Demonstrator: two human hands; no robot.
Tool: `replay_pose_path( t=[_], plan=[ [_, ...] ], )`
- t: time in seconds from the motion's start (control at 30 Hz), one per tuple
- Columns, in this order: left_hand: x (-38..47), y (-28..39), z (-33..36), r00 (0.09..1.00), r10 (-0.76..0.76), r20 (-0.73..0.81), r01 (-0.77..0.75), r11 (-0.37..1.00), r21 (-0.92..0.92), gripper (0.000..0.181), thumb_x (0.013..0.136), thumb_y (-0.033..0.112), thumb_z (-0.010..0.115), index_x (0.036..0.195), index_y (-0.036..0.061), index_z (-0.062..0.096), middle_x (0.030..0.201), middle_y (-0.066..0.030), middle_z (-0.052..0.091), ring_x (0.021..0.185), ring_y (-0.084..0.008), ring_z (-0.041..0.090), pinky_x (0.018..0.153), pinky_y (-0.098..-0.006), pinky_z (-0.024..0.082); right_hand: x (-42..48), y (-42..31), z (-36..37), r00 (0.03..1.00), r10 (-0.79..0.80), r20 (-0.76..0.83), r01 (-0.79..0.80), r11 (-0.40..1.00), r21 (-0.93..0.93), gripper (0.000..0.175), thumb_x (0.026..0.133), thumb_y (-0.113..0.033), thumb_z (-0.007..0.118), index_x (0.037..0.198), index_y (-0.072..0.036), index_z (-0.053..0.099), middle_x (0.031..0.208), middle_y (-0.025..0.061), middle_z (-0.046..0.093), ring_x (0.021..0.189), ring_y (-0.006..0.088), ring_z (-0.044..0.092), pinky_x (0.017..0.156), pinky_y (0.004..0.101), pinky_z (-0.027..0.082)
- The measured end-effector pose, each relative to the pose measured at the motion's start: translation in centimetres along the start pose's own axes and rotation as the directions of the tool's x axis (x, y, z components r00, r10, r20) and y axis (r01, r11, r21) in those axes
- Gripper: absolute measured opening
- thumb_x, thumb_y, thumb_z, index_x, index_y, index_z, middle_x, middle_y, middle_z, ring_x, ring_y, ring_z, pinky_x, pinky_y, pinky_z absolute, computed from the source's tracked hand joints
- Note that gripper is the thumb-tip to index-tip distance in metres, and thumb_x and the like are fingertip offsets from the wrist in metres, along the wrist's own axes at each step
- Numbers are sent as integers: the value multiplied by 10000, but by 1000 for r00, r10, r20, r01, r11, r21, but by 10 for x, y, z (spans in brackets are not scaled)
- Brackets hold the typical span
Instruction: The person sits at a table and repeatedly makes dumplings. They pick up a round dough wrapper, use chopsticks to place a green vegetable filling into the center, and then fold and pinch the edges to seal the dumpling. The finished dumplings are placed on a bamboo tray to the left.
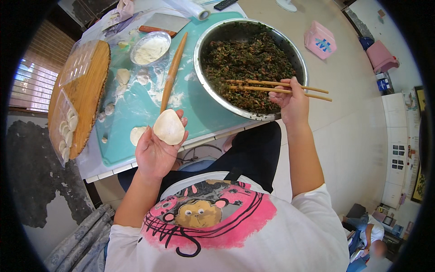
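Note:
On the fingers of my left hand (157, 154) lies a round, flat dough wrapper (169, 127) with nothing on it. My right hand (293, 102) grips a pair of wooden chopsticks (299, 89), their tips in a dark green chopped filling (248, 64). That filling sits in a large steel bowl (251, 116). Another wrapper (136, 135) lies on the teal mat (136, 151), partly behind my left thumb. A tapered wooden rolling pin (174, 73) rests on the floured mat beyond my left hand. Small dough pieces (109, 109) lie farther left.
A clear bowl of flour (151, 49) stands near a cleaver (164, 24). At the left, a wooden board (81, 98) holds plastic trays, one with several folded dumplings (69, 127). A plastic-wrap roll (198, 12) lies at the back. A seated person (368, 234) is at lower right.

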State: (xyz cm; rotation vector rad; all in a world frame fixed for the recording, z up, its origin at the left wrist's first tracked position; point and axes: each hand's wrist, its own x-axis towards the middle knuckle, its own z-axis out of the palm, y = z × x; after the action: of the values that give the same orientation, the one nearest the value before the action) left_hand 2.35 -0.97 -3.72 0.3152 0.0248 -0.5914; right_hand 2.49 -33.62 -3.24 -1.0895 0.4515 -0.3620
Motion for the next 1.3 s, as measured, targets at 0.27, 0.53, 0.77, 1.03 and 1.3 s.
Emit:
replay_pose_path(
  t=[0.27,0.53,0.77,1.03,1.3],
  plan=[
    [6,-10,-4,999,-15,-48,13,999,-37,473,923,271,308,1294,-21,303,1332,-224,333,1208,-355,373,996,-447,342,-3,-8,-6,996,-88,2,86,962,-258,314,928,-263,401,849,14,524,703,120,577,588,183,619,512,261,535],
    [7,-17,-5,991,-61,-116,61,998,-10,446,925,251,297,1273,-25,333,1308,-218,369,1185,-352,403,967,-452,375,-15,-4,14,995,-59,84,83,944,-319,311,925,-267,418,847,15,526,679,102,567,556,174,606,498,249,522],
    [23,-22,-2,980,-99,-173,111,992,60,440,925,237,288,1270,-30,342,1300,-197,393,1170,-328,424,956,-432,389,0,-2,-6,999,55,1,-55,997,-51,304,926,-268,399,875,15,499,692,121,563,564,203,609,506,275,530],
    [67,-31,21,966,-136,-221,173,972,160,418,931,223,269,1231,-51,368,1240,-218,444,1136,-319,459,953,-411,393,2,-11,-19,991,108,-77,-91,975,202,283,927,-274,399,937,-2,477,796,131,530,686,236,580,592,311,534],
    [102,-47,49,987,-113,-112,118,992,43,482,953,330,213,1226,-44,347,1204,-194,464,1104,-313,472,952,-425,385,-37,-20,15,995,94,-23,-80,932,355,275,932,-255,387,935,7,469,793,136,522,687,253,569,614,337,534]
  ],
)
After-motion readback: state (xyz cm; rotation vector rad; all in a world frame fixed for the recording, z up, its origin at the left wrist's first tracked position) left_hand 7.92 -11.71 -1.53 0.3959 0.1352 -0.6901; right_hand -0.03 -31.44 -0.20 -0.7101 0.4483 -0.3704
